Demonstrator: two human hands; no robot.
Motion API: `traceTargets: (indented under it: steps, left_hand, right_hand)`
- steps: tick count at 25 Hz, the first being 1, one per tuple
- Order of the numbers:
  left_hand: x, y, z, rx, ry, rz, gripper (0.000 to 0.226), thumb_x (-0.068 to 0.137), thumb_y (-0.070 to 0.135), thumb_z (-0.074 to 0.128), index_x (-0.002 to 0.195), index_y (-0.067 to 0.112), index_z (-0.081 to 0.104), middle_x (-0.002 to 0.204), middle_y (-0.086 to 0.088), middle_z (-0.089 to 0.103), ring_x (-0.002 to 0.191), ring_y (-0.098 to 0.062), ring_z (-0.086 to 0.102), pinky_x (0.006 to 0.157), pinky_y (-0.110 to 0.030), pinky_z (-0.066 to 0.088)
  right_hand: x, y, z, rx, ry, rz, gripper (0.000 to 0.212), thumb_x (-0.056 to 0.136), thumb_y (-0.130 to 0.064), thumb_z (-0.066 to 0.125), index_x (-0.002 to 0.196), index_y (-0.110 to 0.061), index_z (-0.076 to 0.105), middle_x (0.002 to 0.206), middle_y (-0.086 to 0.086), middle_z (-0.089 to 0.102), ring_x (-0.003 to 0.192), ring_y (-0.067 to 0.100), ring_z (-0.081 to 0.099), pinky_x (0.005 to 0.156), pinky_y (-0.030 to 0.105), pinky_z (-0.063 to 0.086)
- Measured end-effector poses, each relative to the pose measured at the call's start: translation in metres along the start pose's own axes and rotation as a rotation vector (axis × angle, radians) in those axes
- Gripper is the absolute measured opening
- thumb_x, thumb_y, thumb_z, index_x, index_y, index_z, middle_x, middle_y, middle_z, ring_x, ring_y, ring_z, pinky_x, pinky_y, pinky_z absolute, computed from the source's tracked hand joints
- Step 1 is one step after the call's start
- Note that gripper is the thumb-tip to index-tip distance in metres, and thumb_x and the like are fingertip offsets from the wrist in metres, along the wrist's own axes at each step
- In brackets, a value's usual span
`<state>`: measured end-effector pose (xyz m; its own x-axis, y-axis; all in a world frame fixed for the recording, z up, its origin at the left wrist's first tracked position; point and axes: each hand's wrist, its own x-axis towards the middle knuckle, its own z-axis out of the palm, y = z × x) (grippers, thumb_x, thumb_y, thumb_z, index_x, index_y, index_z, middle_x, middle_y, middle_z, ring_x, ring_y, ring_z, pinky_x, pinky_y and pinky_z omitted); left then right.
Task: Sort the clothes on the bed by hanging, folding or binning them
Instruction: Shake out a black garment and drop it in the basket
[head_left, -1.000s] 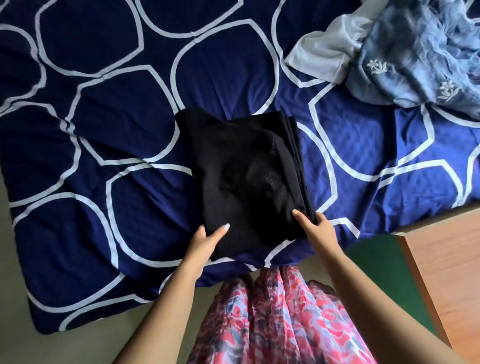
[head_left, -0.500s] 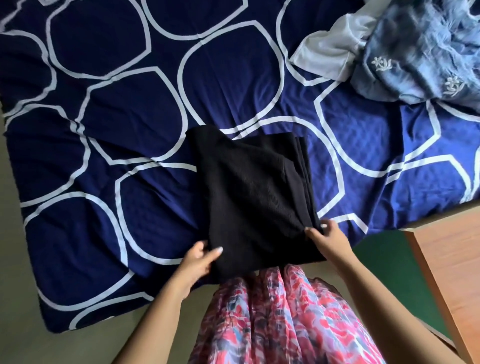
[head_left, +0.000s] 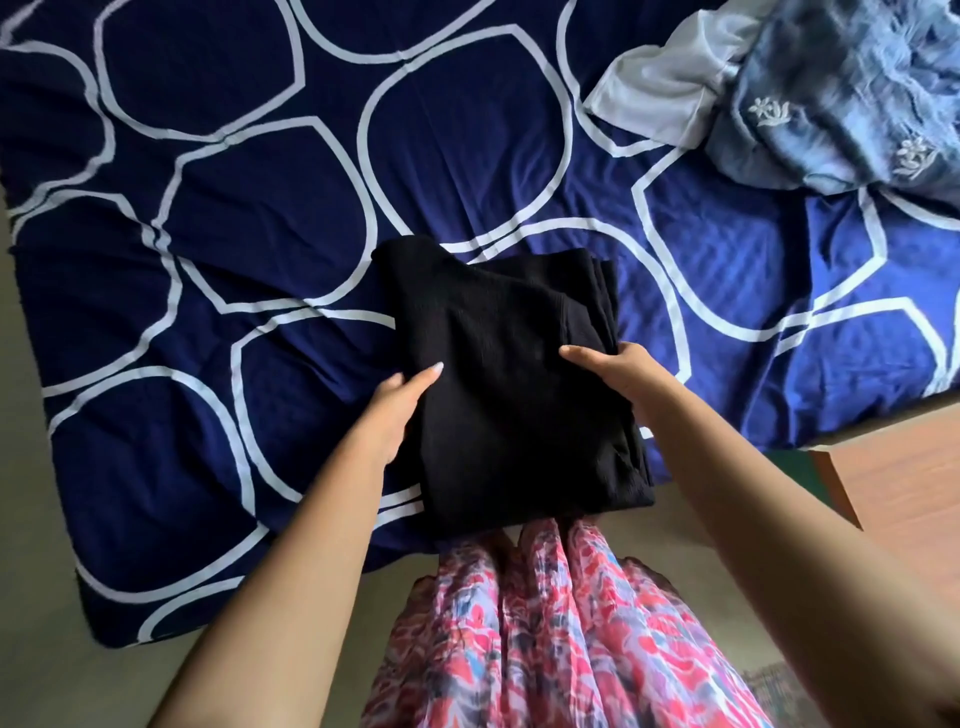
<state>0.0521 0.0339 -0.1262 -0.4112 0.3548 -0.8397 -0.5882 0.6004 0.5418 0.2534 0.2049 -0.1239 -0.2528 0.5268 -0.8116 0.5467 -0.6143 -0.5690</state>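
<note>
You have the folded black garment (head_left: 509, 395) in the middle of the frame, at the near edge of the bed (head_left: 208, 270). Its lower end already hangs past the navy cover, above your floral skirt (head_left: 550, 639).

Your left hand (head_left: 397, 410) takes the garment's left side and your right hand (head_left: 621, 371) its right side, about level with each other. On each hand the thumb lies flat on top of the cloth and the other fingers go under it, so both look like pinching grips round the stack. How far the hidden fingers curl you cannot tell from here.

The relation that matters is this: the garment's long axis runs from the upper middle of the frame down toward you, tilted a little to the lower right, and your hands sit across it on the two long edges. The far half reaches above your thumbs without support, and neither hand is nearer to it. Any lift should probably stay level, or the layers at the upper right corner, which show as separate edges, may slide apart.

A blue embroidered garment (head_left: 841, 109) and a white garment (head_left: 670, 98) lie crumpled in the upper right, well apart from your hands and not yet sorted. A wooden surface (head_left: 909, 499) sits at the right edge.
</note>
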Motion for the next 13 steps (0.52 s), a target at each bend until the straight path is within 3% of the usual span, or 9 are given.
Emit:
traceTargets:
  steps: [3,5,8,10,13]
  left_hand:
    - [-0.001,-0.005,0.005,-0.125,0.013,-0.02,0.023,0.093,0.025,0.061,0.112,0.011,0.061,0.11,-0.008,0.068,0.093,-0.016,0.066,0.073,-0.027,0.052]
    - [-0.004,-0.005,0.003,-0.181,0.026,-0.026,0.02,0.093,0.025,0.062,0.107,0.012,0.063,0.108,-0.009,0.069,0.093,-0.017,0.067,0.074,-0.03,0.053]
    - [-0.008,0.013,-0.004,-0.225,-0.003,0.025,0.03,0.091,0.025,0.064,0.116,0.009,0.062,0.112,-0.009,0.07,0.098,-0.019,0.068,0.081,-0.033,0.054]
    - [-0.011,0.043,-0.008,-0.229,-0.04,0.095,0.038,0.091,0.026,0.064,0.122,0.006,0.059,0.113,-0.009,0.07,0.102,-0.02,0.068,0.084,-0.034,0.054]
    - [-0.014,0.101,-0.009,-0.252,-0.067,0.255,0.045,0.09,0.026,0.064,0.129,0.003,0.055,0.119,-0.012,0.067,0.111,-0.025,0.064,0.089,-0.038,0.053]
  right_hand:
    - [0.008,-0.005,0.002,-0.001,0.04,0.007,0.026,0.074,-0.024,0.08,0.091,-0.012,0.065,0.08,0.007,0.071,0.066,0.018,0.069,0.061,0.029,0.058]
    - [0.011,-0.011,-0.001,0.038,0.031,0.046,0.018,0.077,-0.015,0.075,0.091,-0.01,0.065,0.077,0.009,0.069,0.061,0.02,0.067,0.059,0.032,0.059]
    - [0.011,-0.033,-0.007,0.108,-0.016,0.08,0.021,0.077,-0.012,0.072,0.097,-0.007,0.066,0.085,0.014,0.07,0.072,0.029,0.068,0.073,0.043,0.059]
    - [0.005,-0.061,-0.01,0.155,-0.035,0.014,0.019,0.077,-0.009,0.072,0.095,-0.007,0.067,0.083,0.013,0.071,0.073,0.028,0.069,0.074,0.042,0.059]
    - [-0.007,-0.115,-0.012,0.296,-0.085,-0.217,0.009,0.081,-0.001,0.065,0.085,-0.009,0.066,0.068,0.005,0.071,0.061,0.019,0.068,0.064,0.031,0.059]
